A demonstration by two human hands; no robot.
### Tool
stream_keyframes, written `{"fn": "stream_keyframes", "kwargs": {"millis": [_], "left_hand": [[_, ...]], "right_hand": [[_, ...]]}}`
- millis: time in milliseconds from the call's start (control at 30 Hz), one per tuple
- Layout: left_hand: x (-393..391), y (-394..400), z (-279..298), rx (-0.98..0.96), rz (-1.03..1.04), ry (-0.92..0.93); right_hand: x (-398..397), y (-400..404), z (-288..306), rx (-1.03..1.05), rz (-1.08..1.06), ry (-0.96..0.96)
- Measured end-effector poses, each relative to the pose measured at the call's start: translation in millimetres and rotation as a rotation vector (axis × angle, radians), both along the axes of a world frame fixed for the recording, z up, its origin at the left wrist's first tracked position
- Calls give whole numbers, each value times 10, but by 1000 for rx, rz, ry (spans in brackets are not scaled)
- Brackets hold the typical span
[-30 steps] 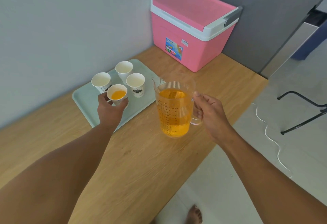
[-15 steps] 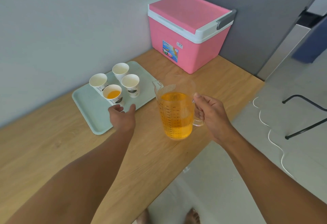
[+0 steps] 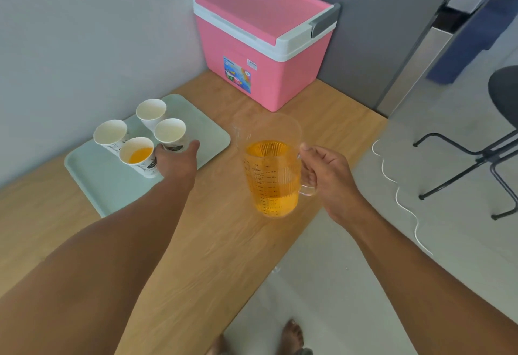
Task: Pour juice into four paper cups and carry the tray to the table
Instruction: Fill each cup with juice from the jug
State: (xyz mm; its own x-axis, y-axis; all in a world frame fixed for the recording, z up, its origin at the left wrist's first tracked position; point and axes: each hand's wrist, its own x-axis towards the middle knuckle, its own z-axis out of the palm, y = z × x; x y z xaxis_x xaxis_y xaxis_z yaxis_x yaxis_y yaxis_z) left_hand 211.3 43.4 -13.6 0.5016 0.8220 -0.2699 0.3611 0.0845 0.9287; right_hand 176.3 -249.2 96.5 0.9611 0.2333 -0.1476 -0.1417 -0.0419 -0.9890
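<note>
1. Sitting at far left on the wooden counter (image 3: 213, 248) was a pale green tray (image 3: 92, 186), set against the grey wall.
2. Four paper cups stood on the tray in a tight cluster: back-left cup (image 3: 110, 133), back cup (image 3: 151, 110), front-left cup with juice (image 3: 137, 154), right cup (image 3: 170, 131). Only the front-left one showed orange liquid, a shallow amount; the other three looked white inside.
3. Left hand (image 3: 176, 159) reached over the tray's near edge and wrapped the lower part of the right cup, thumb tip out on the cup's right side, fingers mostly hidden behind the hand. Contact looked real, but how tightly it was clenched I could not tell. The hand also sat just beside the juice cup.
4. Clear measuring pitcher (image 3: 270, 178) was held upright above the counter, right of the tray, well apart from the cups. Orange juice filled it to roughly two thirds, spout toward the tray.
5. Right hand (image 3: 326, 178) gripped the pitcher's handle, fingers curled through it, thumb on top.
6. Pink cooler (image 3: 269, 54) with white-edged lid sat closed in the back corner.
7. Floor at right: chair legs (image 3: 476, 164) and a white cable (image 3: 398, 197).
</note>
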Motion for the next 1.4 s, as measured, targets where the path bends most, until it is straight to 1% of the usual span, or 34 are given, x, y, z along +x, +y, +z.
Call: {"fn": "stream_keyframes", "kwargs": {"millis": [100, 400, 567, 767, 867, 1067, 1167, 1300, 1400], "left_hand": [[112, 87, -40, 3, -18, 5], [261, 197, -65, 100, 12, 44], [136, 34, -19, 198, -77, -83], [-207, -142, 32, 274, -199, -108], [-430, -186, 36, 281, -227, -105], [-888, -218, 53, 276, -293, -80], [-1073, -210, 74, 284, -315, -68], [-1242, -189, 59, 340, -329, -45], [-1296, -204, 34, 394, -380, -19]], "right_hand": [[34, 28, -13, 7, -26, 12], [99, 71, -54, -5, -37, 20], [122, 121, -12, -30, -10, 3], [193, 249, 78, -87, 107, -51], [222, 340, 162, -155, 191, -80], [192, 573, 305, -390, 307, -175], [162, 665, 334, -496, 355, -178], [109, 721, 341, -585, 381, -174], [51, 719, 358, -611, 402, -183]]}}
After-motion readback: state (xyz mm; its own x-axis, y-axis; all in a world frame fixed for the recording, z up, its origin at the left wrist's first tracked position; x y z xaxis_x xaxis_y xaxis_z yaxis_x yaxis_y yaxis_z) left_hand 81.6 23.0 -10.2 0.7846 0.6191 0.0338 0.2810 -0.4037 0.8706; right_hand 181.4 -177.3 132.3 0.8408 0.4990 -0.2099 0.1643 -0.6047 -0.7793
